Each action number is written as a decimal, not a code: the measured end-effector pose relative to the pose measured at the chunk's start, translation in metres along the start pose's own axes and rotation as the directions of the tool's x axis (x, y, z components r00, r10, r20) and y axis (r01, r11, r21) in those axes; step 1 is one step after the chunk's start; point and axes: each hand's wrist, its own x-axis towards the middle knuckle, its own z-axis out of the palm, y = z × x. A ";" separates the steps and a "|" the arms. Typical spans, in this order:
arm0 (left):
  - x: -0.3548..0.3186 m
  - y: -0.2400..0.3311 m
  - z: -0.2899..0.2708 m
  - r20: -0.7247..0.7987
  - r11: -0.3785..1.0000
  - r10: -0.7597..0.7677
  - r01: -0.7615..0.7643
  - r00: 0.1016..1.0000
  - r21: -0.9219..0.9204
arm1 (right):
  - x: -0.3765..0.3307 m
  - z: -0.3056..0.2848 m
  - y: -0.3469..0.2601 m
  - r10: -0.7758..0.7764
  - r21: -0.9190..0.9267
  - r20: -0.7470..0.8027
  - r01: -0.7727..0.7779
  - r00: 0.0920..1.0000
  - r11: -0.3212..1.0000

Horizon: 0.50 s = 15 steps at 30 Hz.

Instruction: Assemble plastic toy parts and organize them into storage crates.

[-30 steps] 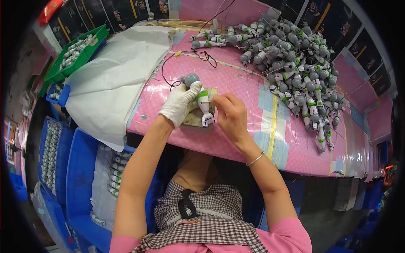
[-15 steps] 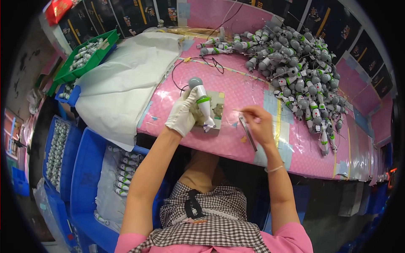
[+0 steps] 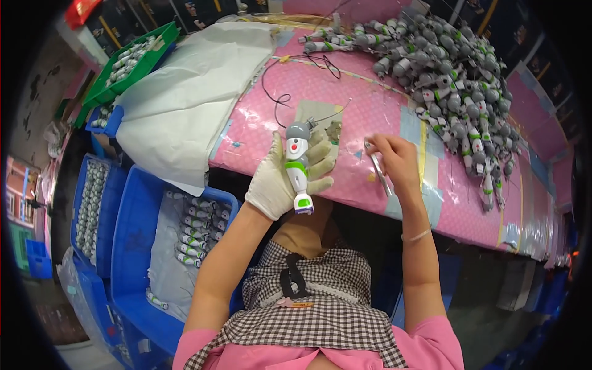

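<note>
In my gloved left hand (image 3: 274, 185) rests a white toy limb (image 3: 296, 176), lying along the palm with its grey ball end away from me. It has a green band, a red dot and a small foot-like tip. The fingers are partly spread behind it and the thumb stands beside it. A thin wire (image 3: 330, 115) sticks out past the ball end. My bare right hand (image 3: 398, 161) is closed on metal tweezers (image 3: 378, 171), whose far end is hidden by the fingers. The two hands are apart, over the table's near edge.
A large pile of similar toy limbs (image 3: 459, 92) covers the table's far right. Beneath my left hand is a flat grey plate (image 3: 311, 110), with a black cord (image 3: 271, 92) behind it. White sheeting (image 3: 185, 80) covers the left side. Blue bins (image 3: 126, 246) and a green tray (image 3: 98, 110) hold more limbs.
My left hand has turned palm up and its fingers have loosened, so the limb's front with the red dot now shows. My right hand has moved slightly right with the tweezers.
</note>
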 end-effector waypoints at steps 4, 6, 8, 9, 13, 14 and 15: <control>-0.006 -0.024 -0.018 0.153 0.994 -0.108 0.112 0.982 -0.014 | 0.012 0.023 -0.005 0.060 0.509 0.170 -0.140 0.984 0.849; -0.016 -0.035 -0.014 -0.071 0.993 -0.093 0.098 0.993 0.067 | 0.018 0.019 0.006 0.074 0.631 0.171 -0.167 0.983 0.758; -0.027 -0.045 -0.004 -0.372 0.966 -0.005 0.101 0.928 0.238 | 0.013 0.017 0.009 0.034 0.642 0.198 -0.155 0.980 0.750; -0.026 -0.050 0.001 -0.434 0.957 0.026 0.104 0.901 0.273 | 0.011 0.014 0.008 0.053 0.631 0.214 -0.180 0.975 0.754; -0.031 -0.050 -0.014 -0.329 0.900 0.000 0.144 0.944 0.412 | 0.008 0.016 0.006 0.073 0.605 0.199 -0.181 0.977 0.775; -0.029 -0.052 -0.010 -0.335 0.875 0.010 0.154 0.942 0.460 | 0.011 0.016 0.010 0.078 0.561 0.228 -0.196 0.971 0.804; -0.027 -0.054 -0.006 -0.341 0.847 0.021 0.165 0.940 0.506 | 0.014 0.016 0.013 0.083 0.515 0.258 -0.210 0.963 0.831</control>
